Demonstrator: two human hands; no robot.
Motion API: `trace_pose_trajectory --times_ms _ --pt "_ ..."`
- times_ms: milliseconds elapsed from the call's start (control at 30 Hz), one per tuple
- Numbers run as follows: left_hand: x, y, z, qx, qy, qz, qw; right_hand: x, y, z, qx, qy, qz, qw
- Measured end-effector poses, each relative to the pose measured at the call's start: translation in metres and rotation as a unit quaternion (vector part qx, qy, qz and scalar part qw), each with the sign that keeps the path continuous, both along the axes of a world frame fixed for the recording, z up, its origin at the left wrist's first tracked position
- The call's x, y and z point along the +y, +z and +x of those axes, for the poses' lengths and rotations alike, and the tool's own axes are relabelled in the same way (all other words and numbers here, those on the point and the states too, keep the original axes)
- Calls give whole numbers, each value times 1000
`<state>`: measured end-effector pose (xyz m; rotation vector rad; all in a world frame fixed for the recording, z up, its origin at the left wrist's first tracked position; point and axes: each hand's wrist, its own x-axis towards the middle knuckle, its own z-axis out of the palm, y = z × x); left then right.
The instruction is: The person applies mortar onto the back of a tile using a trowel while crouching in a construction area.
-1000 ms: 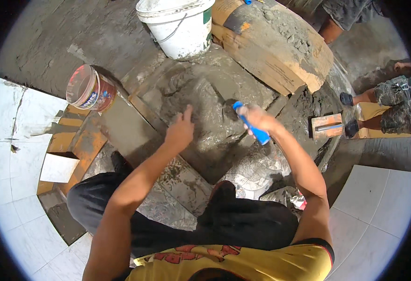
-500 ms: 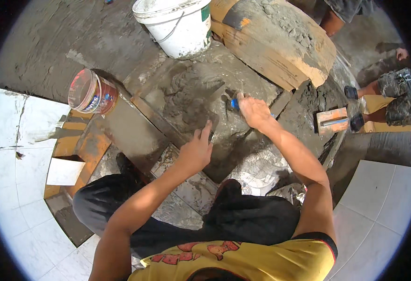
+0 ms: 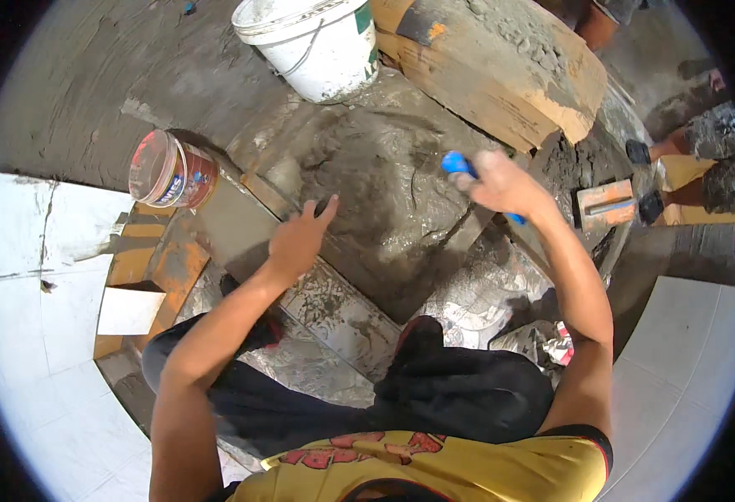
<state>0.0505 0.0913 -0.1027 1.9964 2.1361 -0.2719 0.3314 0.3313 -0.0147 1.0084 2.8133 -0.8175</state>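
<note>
Wet grey mortar (image 3: 376, 176) lies spread in a broad patch in front of me, its surface wet and shiny. My right hand (image 3: 505, 184) is closed round the blue handle of a trowel (image 3: 458, 163), above the right side of the patch. The trowel's blade is blurred and hard to make out. Over the mortar's left edge, beside a narrow strip (image 3: 268, 197), my left hand (image 3: 296, 238) is held with its fingers apart. A small dark patch shows by its fingertips, and I cannot tell what it is.
A white bucket (image 3: 321, 63) stands beyond the mortar, and a clear-and-red plastic pail (image 3: 171, 171) at the left. Mortar-smeared cardboard (image 3: 493, 79) lies far right. An orange float (image 3: 606, 205) rests near another person's feet (image 3: 647, 205). White tiles (image 3: 41, 318) border the left.
My right hand has moved right with the trowel, off the middle of the mortar. My left hand has drawn back to the left. The mortar between them looks smoother and flatter.
</note>
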Motion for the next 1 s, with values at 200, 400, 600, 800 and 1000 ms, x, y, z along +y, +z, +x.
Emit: trace_pose_trajectory --times_ms 200,400,600,800,1000 --pt "4 54 -22 107 -47 -45 992 -58 -24 -62 -50 -1 -107 993" --pt "-28 23 -63 -43 6 -4 999 -18 -115 -52 -39 31 -118 992" --pt "2 60 -32 -636 437 -76 632 -90 -93 -39 81 -35 -127 988" --pt "5 88 4 -671 436 -47 598 -85 -146 -50 113 -49 -51 991" --pt "-14 153 24 -637 414 1 650 -49 -98 -26 192 -148 -36 970"
